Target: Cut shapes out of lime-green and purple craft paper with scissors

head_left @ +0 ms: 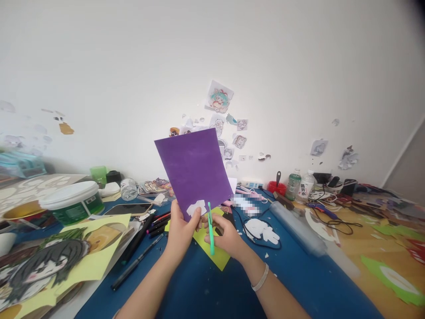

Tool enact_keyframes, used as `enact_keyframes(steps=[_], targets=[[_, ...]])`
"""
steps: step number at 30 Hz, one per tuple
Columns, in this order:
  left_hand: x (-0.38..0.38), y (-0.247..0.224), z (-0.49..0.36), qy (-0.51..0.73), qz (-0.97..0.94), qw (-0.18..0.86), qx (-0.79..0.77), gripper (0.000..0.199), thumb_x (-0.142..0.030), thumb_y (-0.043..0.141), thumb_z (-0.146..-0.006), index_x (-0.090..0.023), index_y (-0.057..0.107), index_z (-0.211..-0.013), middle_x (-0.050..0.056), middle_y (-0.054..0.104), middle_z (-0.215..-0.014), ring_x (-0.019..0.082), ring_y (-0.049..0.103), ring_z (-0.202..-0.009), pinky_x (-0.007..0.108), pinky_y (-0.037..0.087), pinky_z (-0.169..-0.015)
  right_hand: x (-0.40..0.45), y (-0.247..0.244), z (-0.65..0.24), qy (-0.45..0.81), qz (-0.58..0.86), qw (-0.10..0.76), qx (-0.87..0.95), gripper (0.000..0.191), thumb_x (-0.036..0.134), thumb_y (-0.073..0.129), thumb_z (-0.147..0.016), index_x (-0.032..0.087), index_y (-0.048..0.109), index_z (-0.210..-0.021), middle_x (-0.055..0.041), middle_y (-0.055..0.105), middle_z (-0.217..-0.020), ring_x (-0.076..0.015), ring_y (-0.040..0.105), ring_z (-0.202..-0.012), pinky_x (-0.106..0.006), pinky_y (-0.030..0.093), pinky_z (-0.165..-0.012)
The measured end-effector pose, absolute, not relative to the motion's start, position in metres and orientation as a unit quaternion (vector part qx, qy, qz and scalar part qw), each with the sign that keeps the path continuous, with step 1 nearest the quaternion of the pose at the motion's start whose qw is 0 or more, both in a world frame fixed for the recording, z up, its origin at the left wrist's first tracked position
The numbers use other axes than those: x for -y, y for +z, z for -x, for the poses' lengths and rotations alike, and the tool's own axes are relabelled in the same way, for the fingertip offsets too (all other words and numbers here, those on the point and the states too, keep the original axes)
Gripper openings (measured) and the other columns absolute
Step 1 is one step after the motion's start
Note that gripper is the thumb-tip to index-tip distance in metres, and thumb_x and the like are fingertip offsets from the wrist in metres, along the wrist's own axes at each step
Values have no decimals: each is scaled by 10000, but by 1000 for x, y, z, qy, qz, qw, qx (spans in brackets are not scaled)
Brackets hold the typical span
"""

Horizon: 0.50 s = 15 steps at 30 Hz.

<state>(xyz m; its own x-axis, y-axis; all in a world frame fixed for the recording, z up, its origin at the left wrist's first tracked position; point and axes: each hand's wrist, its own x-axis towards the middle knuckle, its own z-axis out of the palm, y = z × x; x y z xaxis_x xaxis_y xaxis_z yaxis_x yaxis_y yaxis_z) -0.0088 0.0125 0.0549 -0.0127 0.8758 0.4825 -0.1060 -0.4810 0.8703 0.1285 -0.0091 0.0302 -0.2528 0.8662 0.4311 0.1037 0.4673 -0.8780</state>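
My left hand (182, 228) pinches the lower edge of a purple sheet of paper (195, 168), raised above the table. Under my left thumb, a small white paper cutout (195, 207) lies against the sheet's bottom part. My right hand (224, 232) is closed on a pair of green-handled scissors (211, 235), held upright close to the sheet's lower right. Whether the blades touch the paper I cannot tell. Below both hands, a yellow-green sheet (219, 259) rests on the blue table surface (189, 288).
Several pens (136, 261) lie left of my hands, near a phone (128, 209) and a green-and-white tub (75, 201). On the right are a white cutout (260, 230) with a black cord, a clear plastic roll (299, 228) and bottles (305, 186). A drawn character on yellow paper (109, 248) fills the near left.
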Motion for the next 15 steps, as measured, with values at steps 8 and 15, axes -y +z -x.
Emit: enact_keyframes(steps=[8, 15], targets=[[-10, 57, 6, 616, -601, 396, -320, 415, -302, 601, -712, -200, 376, -1045, -62, 476, -657, 66, 453, -385, 223, 403, -393, 2, 24, -134, 455, 304, 507, 666, 274, 364, 603, -732, 194, 599, -948, -30, 532, -829, -167, 505, -791, -303, 402, -769], [-12, 53, 4, 617, -597, 404, -316, 449, -300, 613, -701, -199, 385, -1074, -65, 479, -629, 73, 449, -373, 226, 399, -378, 0, 19, -135, 465, 312, 513, 650, 312, 371, 650, -691, 205, 576, -945, -25, 522, -848, -167, 510, -811, -298, 398, -779]])
